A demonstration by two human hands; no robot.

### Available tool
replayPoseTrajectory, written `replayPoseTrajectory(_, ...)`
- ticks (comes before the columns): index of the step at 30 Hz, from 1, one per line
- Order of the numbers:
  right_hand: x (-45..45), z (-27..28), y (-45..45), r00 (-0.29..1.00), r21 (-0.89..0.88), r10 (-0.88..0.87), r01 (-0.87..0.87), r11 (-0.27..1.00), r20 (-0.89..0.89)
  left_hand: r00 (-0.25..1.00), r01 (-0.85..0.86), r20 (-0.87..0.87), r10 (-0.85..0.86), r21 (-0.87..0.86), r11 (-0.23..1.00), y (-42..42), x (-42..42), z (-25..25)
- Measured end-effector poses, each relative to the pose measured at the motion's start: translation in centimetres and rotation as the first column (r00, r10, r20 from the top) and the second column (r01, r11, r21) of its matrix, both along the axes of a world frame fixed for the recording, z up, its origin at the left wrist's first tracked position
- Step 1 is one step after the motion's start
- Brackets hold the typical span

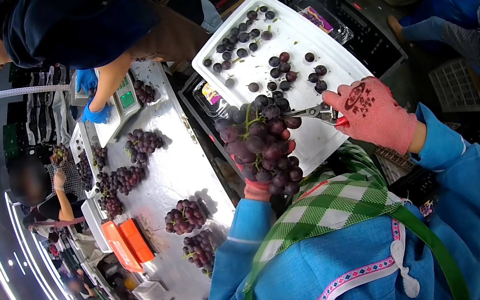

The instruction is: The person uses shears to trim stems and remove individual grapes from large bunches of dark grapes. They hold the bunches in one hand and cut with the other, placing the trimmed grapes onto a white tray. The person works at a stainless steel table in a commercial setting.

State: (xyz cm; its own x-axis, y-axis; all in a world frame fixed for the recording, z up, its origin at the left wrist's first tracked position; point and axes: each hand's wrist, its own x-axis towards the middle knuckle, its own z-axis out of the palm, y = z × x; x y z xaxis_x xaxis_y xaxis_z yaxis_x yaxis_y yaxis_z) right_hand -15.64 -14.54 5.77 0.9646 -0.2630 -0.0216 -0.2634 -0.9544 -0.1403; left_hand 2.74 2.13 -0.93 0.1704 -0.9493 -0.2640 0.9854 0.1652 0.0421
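Note:
My left hand (256, 189), in a pink glove, holds up a bunch of dark purple grapes (262, 144); the fruit hides most of the fingers. My right hand (370, 108), gloved in pink with dark printing on the back, grips small snips (316, 112) with red handles. Their metal blades point left and reach the bunch's right side; whether they touch a grape or stem I cannot tell. Beyond and below both hands is a white plastic tray (340, 68) with several loose grapes (243, 36) scattered in it.
A metal table (162, 167) on the left bears more grape bunches (184, 216), an orange container (128, 245) and a digital scale (120, 105). A co-worker's blue-gloved hands (95, 111) are at the scale. Black crates (341, 16) stand beyond the tray.

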Motion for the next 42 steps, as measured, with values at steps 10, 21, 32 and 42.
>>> replayPoseTrajectory(10, 0.6, 0.8, -0.7, 0.995, 0.147, 0.005, 0.009, 0.989, -0.1, 1.0, -0.017, -0.001, 0.017, -0.04, 0.999, -0.1, -0.7, -0.4)
replayPoseTrajectory(21, 1.0, 0.5, -0.3, 0.981, 0.307, -0.076, 0.129, 0.943, -0.181, 0.976, 0.002, -0.218, -0.031, -0.13, 0.992, -0.5, -0.3, -0.4)
replayPoseTrajectory(32, 1.5, -0.2, -0.9, 0.997, 0.372, -0.018, 0.047, 0.927, -0.08, 0.99, 0.005, 0.142, 0.009, -0.1, 0.995, 0.5, -0.4, -1.5)
replayPoseTrajectory(42, 0.7, -1.4, -1.0, 0.996, 0.334, -0.09, 0.076, 0.94, 0.027, 0.981, 0.066, -0.157, -0.118, -0.303, 0.951, 0.7, 0.5, -0.1)
